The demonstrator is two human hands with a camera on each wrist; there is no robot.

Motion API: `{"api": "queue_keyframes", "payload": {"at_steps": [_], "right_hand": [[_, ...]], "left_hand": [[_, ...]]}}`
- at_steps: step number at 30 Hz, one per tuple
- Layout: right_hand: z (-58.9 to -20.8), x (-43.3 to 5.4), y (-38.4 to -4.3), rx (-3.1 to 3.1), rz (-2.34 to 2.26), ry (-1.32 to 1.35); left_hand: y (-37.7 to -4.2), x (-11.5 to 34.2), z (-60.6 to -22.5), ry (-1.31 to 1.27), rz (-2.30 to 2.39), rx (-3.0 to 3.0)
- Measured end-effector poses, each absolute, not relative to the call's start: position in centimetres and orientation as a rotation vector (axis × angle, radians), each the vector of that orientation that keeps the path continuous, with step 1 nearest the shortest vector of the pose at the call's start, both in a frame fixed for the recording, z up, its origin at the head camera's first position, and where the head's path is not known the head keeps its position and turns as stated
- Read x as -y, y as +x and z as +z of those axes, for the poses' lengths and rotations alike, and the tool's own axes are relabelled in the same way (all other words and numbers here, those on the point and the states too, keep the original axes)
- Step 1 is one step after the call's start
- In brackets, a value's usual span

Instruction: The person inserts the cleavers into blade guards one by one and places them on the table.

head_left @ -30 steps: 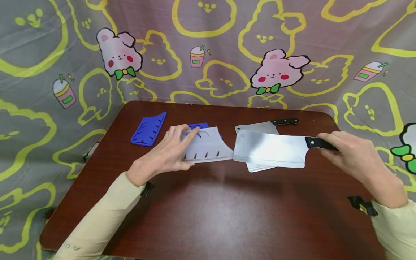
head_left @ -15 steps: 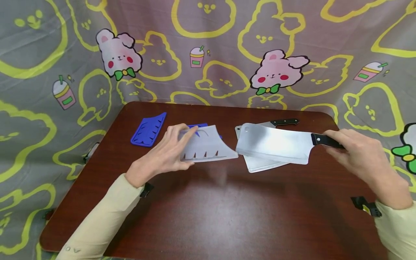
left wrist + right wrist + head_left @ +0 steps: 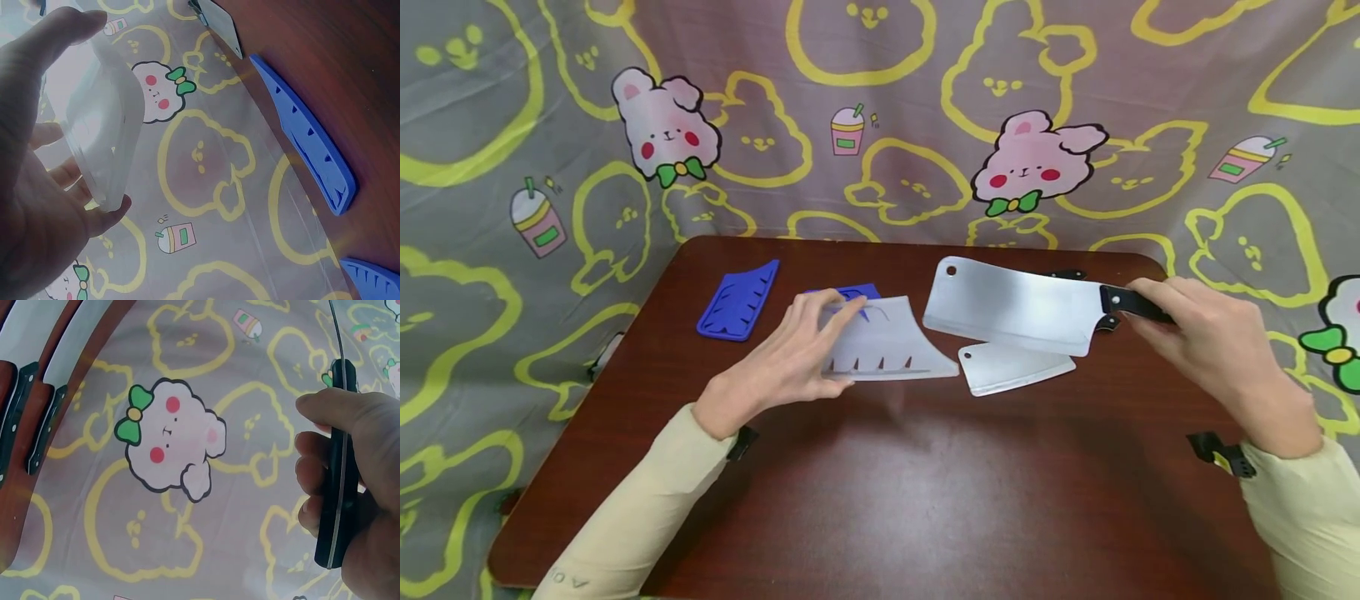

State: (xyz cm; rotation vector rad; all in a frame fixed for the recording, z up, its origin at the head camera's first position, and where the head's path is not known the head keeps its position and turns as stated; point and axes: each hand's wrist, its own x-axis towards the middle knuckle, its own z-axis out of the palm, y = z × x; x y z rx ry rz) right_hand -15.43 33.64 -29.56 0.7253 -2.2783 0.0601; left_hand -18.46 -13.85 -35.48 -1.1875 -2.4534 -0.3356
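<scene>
My left hand (image 3: pixel 790 354) holds a translucent white blade cover (image 3: pixel 891 342) with small triangular slots, above the table. In the left wrist view, the thumb and fingers lie on opposite sides of the cover (image 3: pixel 100 137). My right hand (image 3: pixel 1213 350) grips a large cleaver by its black handle (image 3: pixel 1135 305), the fingers wrapped round it in the right wrist view. The wide steel blade (image 3: pixel 1015 304) is raised, its holed end pointing left, just above and right of the cover's pointed corner. The cover's left end is hidden behind my hand.
Two blue blade covers lie on the brown table (image 3: pixel 925 492): one at left (image 3: pixel 739 300), one (image 3: pixel 867 292) partly behind my left hand. A smaller cleaver (image 3: pixel 1018 367) lies below the raised blade. Another black handle (image 3: pixel 1067 274) shows behind it. A patterned cloth (image 3: pixel 917 100) hangs behind.
My right hand has raised the cleaver, its holed end now higher than the cover, uncovering more of the smaller cleaver. The white cover stays in my left hand, nearly in place.
</scene>
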Motion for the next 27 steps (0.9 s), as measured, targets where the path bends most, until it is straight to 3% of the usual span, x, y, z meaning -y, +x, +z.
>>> {"api": "queue_keyframes", "payload": {"at_steps": [27], "right_hand": [[-29.1, -32.5, -15.8, 2.361, 0.034, 0.683]], "left_hand": [[-18.7, 12.9, -35.6, -1.177, -0.324, 2.474]]}}
